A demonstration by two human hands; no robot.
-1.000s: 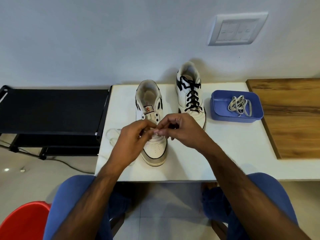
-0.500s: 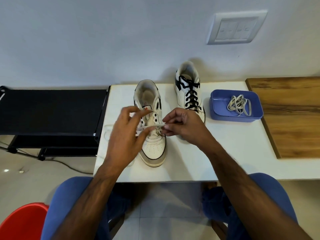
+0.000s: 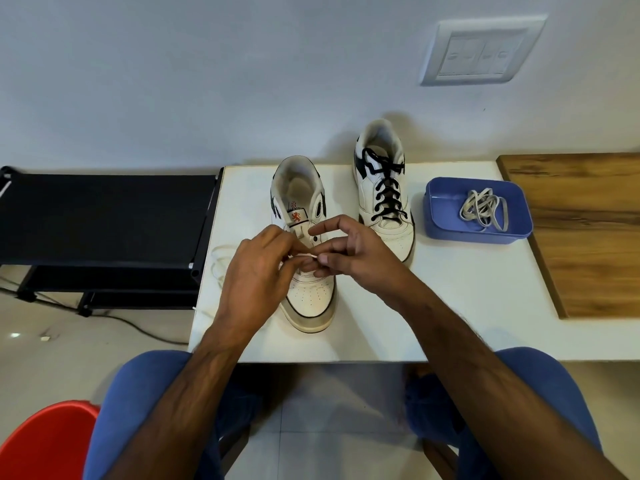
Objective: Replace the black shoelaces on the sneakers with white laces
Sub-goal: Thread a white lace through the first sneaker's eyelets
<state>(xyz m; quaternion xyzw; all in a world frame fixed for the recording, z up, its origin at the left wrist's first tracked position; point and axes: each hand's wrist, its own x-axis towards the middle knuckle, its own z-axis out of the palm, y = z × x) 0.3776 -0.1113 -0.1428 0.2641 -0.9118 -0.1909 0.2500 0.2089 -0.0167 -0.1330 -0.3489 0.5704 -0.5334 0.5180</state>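
Note:
Two white sneakers stand on the white table [image 3: 450, 306]. The near sneaker [image 3: 308, 299] has no black lace. Over its eyelets, my left hand [image 3: 256, 268] and my right hand [image 3: 349, 254] pinch a short stretch of white lace [image 3: 306, 255] between them. The rest of that lace trails in loops [image 3: 218, 261] to the left on the table. The far sneaker [image 3: 384, 188] still carries its black laces [image 3: 386, 192]. A blue tray [image 3: 446, 216] to the right holds another bundled white lace [image 3: 485, 209].
A black rack [image 3: 104, 216] stands left of the table with a cable on the floor below. A wooden board [image 3: 588, 230] lies at the right. A wall switch plate [image 3: 481, 53] is above. A red seat [image 3: 45, 441] shows at bottom left.
Both hands have come together low over the near sneaker's eyelets again after the left hand had lifted and spread; the taut lace span between them is now shorter.

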